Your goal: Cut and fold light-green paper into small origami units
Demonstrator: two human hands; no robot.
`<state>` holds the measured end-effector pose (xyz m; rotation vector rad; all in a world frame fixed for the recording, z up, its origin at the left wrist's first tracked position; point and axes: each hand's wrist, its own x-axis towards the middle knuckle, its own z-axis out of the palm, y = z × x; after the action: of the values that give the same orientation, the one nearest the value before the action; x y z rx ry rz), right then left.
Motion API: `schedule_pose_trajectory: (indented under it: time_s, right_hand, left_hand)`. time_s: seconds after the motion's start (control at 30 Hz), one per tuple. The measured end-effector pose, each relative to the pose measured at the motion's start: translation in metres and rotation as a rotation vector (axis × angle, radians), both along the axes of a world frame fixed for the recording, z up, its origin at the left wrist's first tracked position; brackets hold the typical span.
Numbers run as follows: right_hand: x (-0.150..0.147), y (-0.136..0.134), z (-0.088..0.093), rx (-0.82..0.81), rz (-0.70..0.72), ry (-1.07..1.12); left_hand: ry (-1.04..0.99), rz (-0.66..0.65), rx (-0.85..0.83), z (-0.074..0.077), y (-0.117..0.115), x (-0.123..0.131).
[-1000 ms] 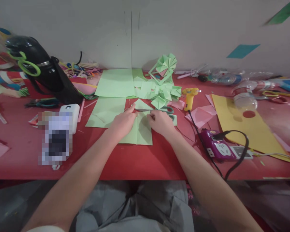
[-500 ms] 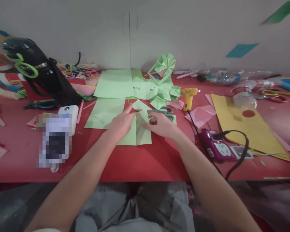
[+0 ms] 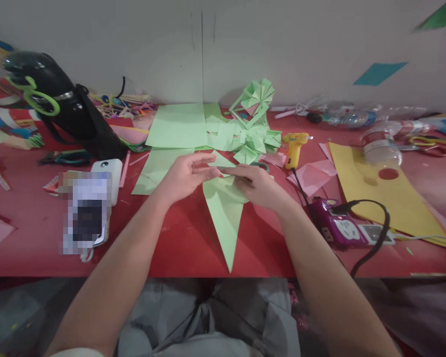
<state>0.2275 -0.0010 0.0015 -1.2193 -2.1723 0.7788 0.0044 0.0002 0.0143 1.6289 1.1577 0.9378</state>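
Left hand [image 3: 186, 176] and right hand [image 3: 258, 186] each have their grip pinched on the top edge of the green folded paper [image 3: 225, 218], left of the glue gun [image 3: 294, 147]; its long tip points away beneath the grip.

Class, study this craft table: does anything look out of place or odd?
Yes: the black cable at the purple power strip loops up and drops over the red table's front edge, where an arm might snag it.
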Motion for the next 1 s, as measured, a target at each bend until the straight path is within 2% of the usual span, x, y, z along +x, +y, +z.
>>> schedule_pose_trajectory:
  time_s: [0.1,0.27,0.37,0.43,0.5,0.57,0.7,0.77,0.87,1.0]
  right_hand:
    - [-0.001,-0.002,0.002,-0.024,0.006,-0.009]
    - [-0.004,-0.001,0.000,-0.059,-0.077,0.069]
    - [-0.004,0.002,-0.004,-0.060,-0.206,0.188]
    - [-0.004,0.003,-0.006,-0.145,-0.290,0.242]
    - [-0.003,0.005,-0.006,-0.261,-0.320,0.274]
    - [-0.002,0.006,-0.004,-0.306,-0.301,0.276]
    - [-0.001,0.006,0.002,-0.263,-0.308,0.222]
    - [-0.001,0.005,0.003,-0.343,-0.303,0.251]
    - [0.000,0.003,0.003,-0.451,-0.217,0.281]
    - [0.000,0.002,0.001,-0.397,-0.183,0.248]
  left_hand:
    - [0.000,-0.057,0.007,0.002,-0.002,-0.001]
    - [0.231,-0.046,0.078,0.000,-0.002,-0.002]
    - [0.267,0.110,0.161,-0.002,0.000,-0.002]
    - [0.250,0.265,0.215,-0.003,0.002,-0.004]
    - [0.213,0.364,0.209,-0.003,0.005,-0.006]
    - [0.201,0.357,0.150,-0.004,0.006,-0.009]
    - [0.269,0.283,0.105,-0.007,0.008,-0.012]
    - [0.299,0.294,0.126,-0.008,0.010,-0.013]
    - [0.309,0.318,0.152,-0.008,0.012,-0.015]
    - [0.328,0.368,0.184,-0.007,0.011,-0.017]
